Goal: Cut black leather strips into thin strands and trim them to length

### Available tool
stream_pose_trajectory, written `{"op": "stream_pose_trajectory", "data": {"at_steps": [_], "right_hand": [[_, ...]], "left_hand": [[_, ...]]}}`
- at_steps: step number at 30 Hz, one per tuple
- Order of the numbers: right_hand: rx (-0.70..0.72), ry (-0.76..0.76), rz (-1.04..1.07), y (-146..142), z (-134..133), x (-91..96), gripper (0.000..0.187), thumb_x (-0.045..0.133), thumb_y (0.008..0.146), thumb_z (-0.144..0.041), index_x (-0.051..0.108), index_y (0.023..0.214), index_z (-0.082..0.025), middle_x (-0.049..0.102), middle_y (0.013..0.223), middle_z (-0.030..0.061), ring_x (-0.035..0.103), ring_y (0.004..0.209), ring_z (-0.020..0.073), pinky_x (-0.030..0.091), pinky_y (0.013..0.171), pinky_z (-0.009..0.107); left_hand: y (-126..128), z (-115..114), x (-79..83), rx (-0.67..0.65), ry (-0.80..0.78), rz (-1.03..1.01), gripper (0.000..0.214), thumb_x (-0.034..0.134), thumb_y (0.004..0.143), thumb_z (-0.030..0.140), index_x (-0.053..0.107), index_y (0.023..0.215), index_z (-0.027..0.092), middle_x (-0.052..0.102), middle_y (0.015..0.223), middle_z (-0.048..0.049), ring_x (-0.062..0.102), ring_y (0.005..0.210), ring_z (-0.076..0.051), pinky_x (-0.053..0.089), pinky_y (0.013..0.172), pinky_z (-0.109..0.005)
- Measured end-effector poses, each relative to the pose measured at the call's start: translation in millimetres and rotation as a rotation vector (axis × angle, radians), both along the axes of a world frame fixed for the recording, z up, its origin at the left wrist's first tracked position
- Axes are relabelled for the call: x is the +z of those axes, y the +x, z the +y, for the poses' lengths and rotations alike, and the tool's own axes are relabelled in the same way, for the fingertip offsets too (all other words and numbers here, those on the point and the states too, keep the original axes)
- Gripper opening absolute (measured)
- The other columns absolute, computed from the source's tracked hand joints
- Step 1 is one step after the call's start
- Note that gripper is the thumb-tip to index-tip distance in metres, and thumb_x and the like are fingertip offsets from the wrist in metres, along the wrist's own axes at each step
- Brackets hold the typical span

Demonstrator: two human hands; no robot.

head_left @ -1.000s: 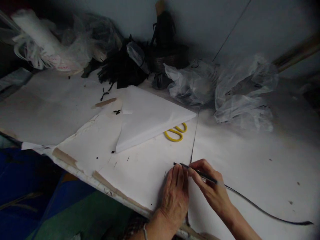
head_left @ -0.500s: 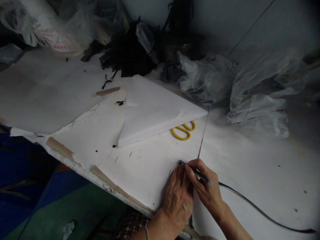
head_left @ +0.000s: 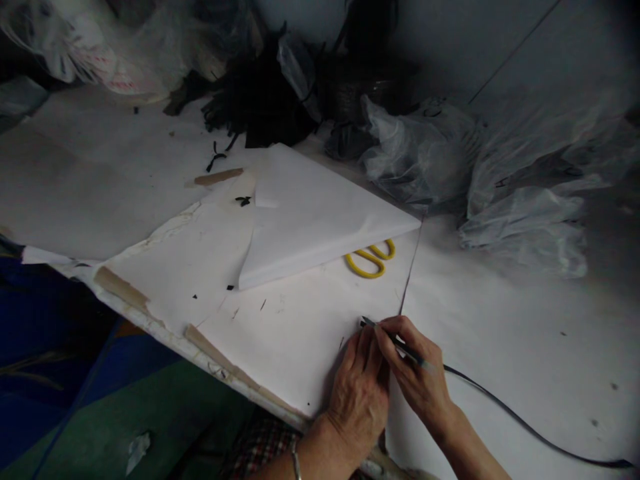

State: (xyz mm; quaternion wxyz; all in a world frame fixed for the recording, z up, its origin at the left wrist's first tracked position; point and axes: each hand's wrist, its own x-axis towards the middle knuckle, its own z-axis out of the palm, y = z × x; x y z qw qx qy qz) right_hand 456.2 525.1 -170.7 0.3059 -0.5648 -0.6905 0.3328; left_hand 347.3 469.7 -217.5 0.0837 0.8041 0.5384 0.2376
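Note:
My right hand [head_left: 419,363] is closed round a dark pen [head_left: 407,350], its clear rear end sticking out past the fingers. The pen's tip rests by a small dark end just beyond my left fingertips. My left hand [head_left: 361,387] lies low on the paper, fingers close together and curled down, apparently pinning that end; what is under the fingers is mostly hidden. From behind my right hand a thin black strap [head_left: 515,413] curves away to the lower right over the white paper. The two hands touch each other.
Yellow-handled scissors [head_left: 367,263] lie partly under a folded white sheet [head_left: 315,220]. Crumpled clear plastic bags [head_left: 525,220] and a bundle of black strips [head_left: 265,100] stand along the back. The table edge [head_left: 235,380] runs diagonally at lower left, with small black scraps nearby.
The view has shifted slightly, so the table things sit a little further right and higher. Both hands keep nearly the same pose, and the pen's tip has tilted slightly by the dark end.

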Motion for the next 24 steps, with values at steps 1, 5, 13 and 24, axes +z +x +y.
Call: {"op": "stream_pose_trajectory", "data": {"at_steps": [1, 5, 13, 24], "right_hand": [[-0.003, 0.001, -0.002, 0.3, -0.1, -0.3, 0.01, 0.052, 0.094, -0.024, 0.055, 0.085, -0.021, 0.056, 0.074, -0.0042, 0.053, 0.064, 0.0071, 0.043, 0.061, 0.017], [0.007, 0.0, -0.02, 2.0, -0.6, -1.9, 0.01, 0.053, 0.094, -0.025, 0.055, 0.085, -0.021, 0.056, 0.074, -0.0041, 0.053, 0.064, 0.0071, 0.043, 0.061, 0.017], [0.053, 0.015, -0.01, 2.8, 1.1, 0.0, 0.009, 0.052, 0.095, -0.023, 0.054, 0.086, -0.021, 0.056, 0.075, -0.0032, 0.054, 0.066, 0.0082, 0.044, 0.063, 0.019], [0.116, -0.087, -0.019, 7.5, 1.2, 1.9, 0.017, 0.05, 0.095, -0.029, 0.054, 0.081, -0.021, 0.059, 0.078, -0.0003, 0.056, 0.068, 0.0122, 0.044, 0.062, 0.024]], "left_hand": [[0.1, -0.2, 0.0, 0.002, 0.002, 0.004, 0.049, 0.034, 0.095, 0.02, 0.037, 0.142, 0.006, 0.055, 0.137, -0.0115, 0.046, 0.131, -0.023, 0.037, 0.114, -0.035], [0.3, -1.6, -0.2, 0.002, 0.006, 0.012, 0.049, 0.035, 0.095, 0.02, 0.037, 0.142, 0.008, 0.054, 0.138, -0.0102, 0.043, 0.133, -0.023, 0.035, 0.115, -0.035], [-0.2, -0.9, -1.1, -0.003, 0.014, -0.017, 0.049, 0.039, 0.094, 0.02, 0.038, 0.142, 0.008, 0.053, 0.138, -0.0095, 0.042, 0.134, -0.023, 0.033, 0.116, -0.036], [-0.2, 1.5, 0.7, -0.005, 0.001, -0.068, 0.049, 0.038, 0.094, 0.018, 0.036, 0.142, 0.007, 0.055, 0.136, -0.0094, 0.047, 0.129, -0.023, 0.036, 0.115, -0.036]]}}
